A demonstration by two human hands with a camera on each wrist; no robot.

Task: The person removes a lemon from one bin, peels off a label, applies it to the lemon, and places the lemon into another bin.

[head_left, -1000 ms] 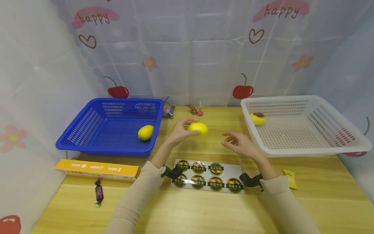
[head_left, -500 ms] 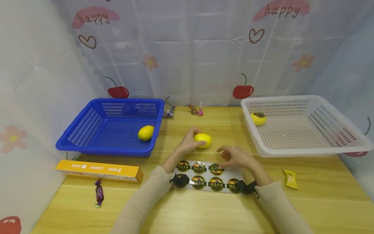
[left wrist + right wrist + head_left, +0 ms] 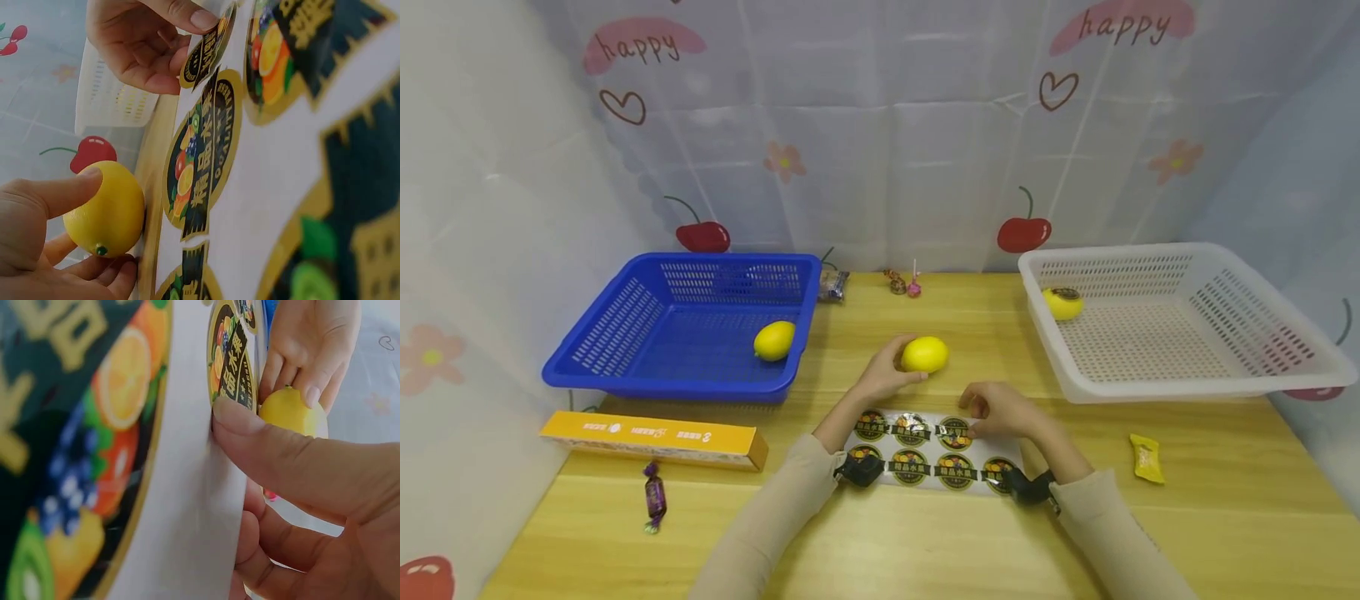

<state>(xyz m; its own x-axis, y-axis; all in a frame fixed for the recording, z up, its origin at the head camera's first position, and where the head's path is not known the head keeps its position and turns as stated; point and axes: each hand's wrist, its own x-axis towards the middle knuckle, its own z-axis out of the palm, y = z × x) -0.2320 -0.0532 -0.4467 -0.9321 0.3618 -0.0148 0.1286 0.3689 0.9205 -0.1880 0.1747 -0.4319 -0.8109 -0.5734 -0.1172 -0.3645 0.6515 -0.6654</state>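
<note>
In the head view my left hand (image 3: 882,372) holds a yellow lemon (image 3: 925,354) low over the table. The left wrist view shows the thumb on one side of this lemon (image 3: 109,206) and curled fingers beneath it. A white sheet (image 3: 994,447) of round fruit stickers lies in front of me. My right hand (image 3: 1002,412) is at its far edge. Its thumb touches the rim of a sticker (image 3: 211,49), and its curled fingers (image 3: 294,534) are partly hidden behind the sheet's edge in the right wrist view.
A blue basket (image 3: 591,367) with one lemon (image 3: 774,341) stands left. The white basket (image 3: 1172,390) at right holds a stickered lemon (image 3: 1063,304). Around lie an orange box (image 3: 651,435), a purple-wrapped candy (image 3: 655,497), a yellow packet (image 3: 1146,458) and a lollipop (image 3: 913,287).
The left hand has brought the lemon down and nearer, slightly right. The right hand has moved left and toward me, from above the table onto the sticker sheet's far edge.
</note>
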